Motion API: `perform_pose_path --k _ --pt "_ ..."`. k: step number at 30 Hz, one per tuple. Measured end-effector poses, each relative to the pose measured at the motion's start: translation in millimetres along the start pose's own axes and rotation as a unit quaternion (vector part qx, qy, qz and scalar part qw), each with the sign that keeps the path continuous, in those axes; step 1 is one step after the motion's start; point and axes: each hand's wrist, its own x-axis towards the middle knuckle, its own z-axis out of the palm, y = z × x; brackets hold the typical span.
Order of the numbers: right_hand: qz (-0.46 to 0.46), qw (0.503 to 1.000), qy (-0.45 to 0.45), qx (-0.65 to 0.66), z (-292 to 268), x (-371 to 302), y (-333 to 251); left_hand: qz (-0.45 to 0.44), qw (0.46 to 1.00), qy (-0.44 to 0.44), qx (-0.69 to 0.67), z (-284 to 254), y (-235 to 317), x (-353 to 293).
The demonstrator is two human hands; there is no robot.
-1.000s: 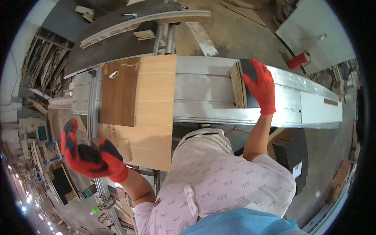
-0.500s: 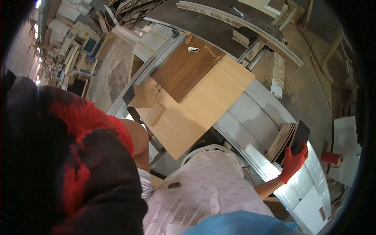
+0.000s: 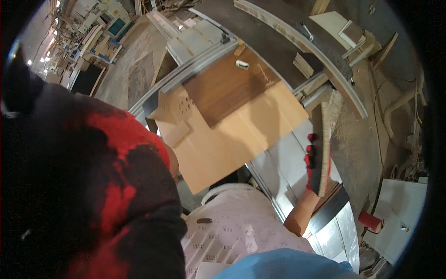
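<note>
My left hand (image 3: 121, 153), in a red and black glove, is raised very close and fills the left side; its fingers are hidden. At the right, my right hand (image 3: 310, 169) wears a similar glove and grips a narrow dark board (image 3: 324, 149) on edge. The board's pale, rough edge faces up. Below it, partly hidden by my wrist, more dark boards (image 3: 331, 209) lie stacked on the grey metal table (image 3: 283, 156). Left of my right hand is a light tan sheet (image 3: 232, 156), with a brown wood-grain panel (image 3: 227, 88) at its far side.
A small tan block (image 3: 178, 134) lies on the sheet's left part. Beyond stands a long curved-looking fence rail (image 3: 302, 44) beside a small stack of boards (image 3: 304, 65). A red cylinder (image 3: 370, 222) and a white cabinet (image 3: 399, 218) are at the right. Machines stand far left.
My right hand has lifted a dark board off the stack and brought it up and leftward. My left hand stays close. The whole view has shifted slightly.
</note>
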Motion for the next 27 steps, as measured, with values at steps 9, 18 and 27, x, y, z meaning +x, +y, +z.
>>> perform_pose_path --k 9,18,27 --pt "0.069 0.997 0.025 0.035 40.2 293.5 115.3 -0.459 0.886 0.020 0.068 84.9 -50.4 -352.9" --pt "-0.033 0.966 0.057 -0.250 73.9 585.5 179.4 -0.668 0.724 -0.156 0.077 191.3 -41.5 -620.8" --pt "-0.003 0.875 0.032 -0.483 125.9 560.0 166.6 -0.631 0.706 -0.297 0.124 207.7 -44.0 -602.2"
